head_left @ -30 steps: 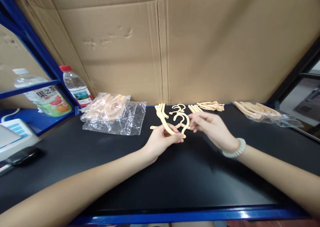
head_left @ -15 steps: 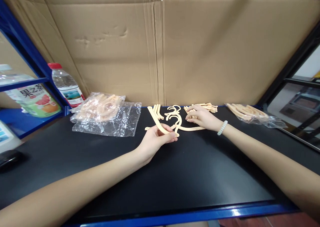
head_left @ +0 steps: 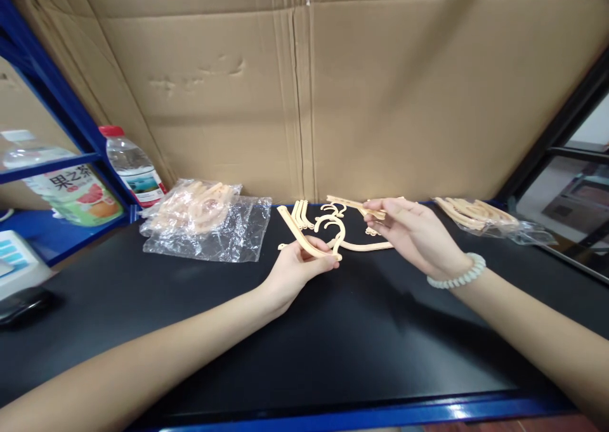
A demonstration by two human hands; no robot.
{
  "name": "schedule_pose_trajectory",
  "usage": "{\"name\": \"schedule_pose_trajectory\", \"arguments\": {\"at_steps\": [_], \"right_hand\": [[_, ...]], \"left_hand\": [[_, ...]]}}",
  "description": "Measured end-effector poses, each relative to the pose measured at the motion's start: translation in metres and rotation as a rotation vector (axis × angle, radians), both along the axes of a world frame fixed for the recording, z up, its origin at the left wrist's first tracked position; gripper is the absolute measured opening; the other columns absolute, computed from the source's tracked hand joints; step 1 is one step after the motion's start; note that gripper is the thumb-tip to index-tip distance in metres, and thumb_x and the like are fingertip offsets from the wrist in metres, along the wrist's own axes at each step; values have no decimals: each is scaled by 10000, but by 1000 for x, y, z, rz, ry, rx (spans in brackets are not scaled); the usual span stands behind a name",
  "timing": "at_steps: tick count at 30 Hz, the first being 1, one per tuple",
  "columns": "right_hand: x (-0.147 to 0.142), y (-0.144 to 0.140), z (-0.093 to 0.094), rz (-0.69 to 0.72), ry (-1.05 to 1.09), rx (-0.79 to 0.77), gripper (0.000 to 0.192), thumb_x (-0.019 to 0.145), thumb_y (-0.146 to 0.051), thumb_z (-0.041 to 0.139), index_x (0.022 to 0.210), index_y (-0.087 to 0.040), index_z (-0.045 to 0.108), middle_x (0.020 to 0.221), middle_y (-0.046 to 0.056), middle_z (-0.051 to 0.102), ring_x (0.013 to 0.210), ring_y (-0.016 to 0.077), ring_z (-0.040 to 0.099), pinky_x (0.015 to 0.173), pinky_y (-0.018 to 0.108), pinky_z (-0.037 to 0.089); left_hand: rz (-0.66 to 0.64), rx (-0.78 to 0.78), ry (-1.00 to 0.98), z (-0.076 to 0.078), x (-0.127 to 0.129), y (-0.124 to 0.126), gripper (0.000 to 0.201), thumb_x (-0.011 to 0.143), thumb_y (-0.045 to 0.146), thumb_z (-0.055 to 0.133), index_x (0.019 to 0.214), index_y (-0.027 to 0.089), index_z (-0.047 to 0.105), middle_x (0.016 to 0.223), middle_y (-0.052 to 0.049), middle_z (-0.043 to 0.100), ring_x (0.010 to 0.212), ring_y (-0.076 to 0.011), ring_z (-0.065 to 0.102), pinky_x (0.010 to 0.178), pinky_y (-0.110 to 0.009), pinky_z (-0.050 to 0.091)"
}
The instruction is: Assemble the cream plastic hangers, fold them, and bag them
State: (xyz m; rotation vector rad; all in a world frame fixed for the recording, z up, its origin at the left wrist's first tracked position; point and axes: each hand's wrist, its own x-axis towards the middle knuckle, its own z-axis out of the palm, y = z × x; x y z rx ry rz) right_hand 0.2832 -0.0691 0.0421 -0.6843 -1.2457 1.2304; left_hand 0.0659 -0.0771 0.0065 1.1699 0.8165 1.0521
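My left hand (head_left: 297, 268) grips a beige plastic hanger assembly (head_left: 318, 236) by its left arm, holding it just above the black table (head_left: 333, 337); its hook stands up at the middle. My right hand (head_left: 413, 234), with a pale bead bracelet on the wrist, holds a straight beige plastic strip (head_left: 354, 205) lifted off the table, a little right of the hook. Loose beige hooks and arm pieces (head_left: 301, 212) lie behind the hanger near the cardboard wall.
A clear bag of beige parts (head_left: 204, 219) lies at the left, another bag of parts (head_left: 480, 213) at the far right. Two drink bottles (head_left: 136, 165) stand by the blue shelf frame (head_left: 57, 102). A cardboard wall (head_left: 304, 89) backs the table. A white device (head_left: 16, 261) sits far left.
My right hand reached to the pile of strips behind the hanger, took one strip and lifted it toward the hanger. My left hand kept its grip on the hanger.
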Motion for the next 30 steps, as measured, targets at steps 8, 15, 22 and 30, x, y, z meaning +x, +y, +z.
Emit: {"name": "schedule_pose_trajectory", "arguments": {"at_steps": [8,15,22,30], "right_hand": [[-25,-18,-14,-60,120,-224,610,621,-149,834,1155,-342,612,1007,-30,573,777,96,599,881,344,521],[-26,-15,-23,60,-25,-230,371,653,-259,837,986,-198,686,819,1,654,801,140,631,838,331,526],[-27,-14,-29,54,-191,-56,273,734,-339,777,934,-173,693,800,32,691,703,141,634,661,298,534],[-22,-10,-29,100,-361,77,268,821,-305,688,1058,-182,671,856,39,707,685,132,624,692,314,545]], "left_hand": [[-35,43,9,1,1,-1,284,683,191,820,831,151,582,791,-19,721,793,-140,674,849,-295,498],[-21,120,-14,0,1,-2,265,670,182,818,796,162,586,820,-13,725,816,-149,672,841,-300,506],[-18,144,57,1,3,-5,255,661,174,807,784,167,584,786,-14,725,793,-161,678,820,-303,509],[-26,175,101,-2,2,-5,236,676,161,782,785,171,573,763,-2,699,781,-157,666,785,-291,511]]}}
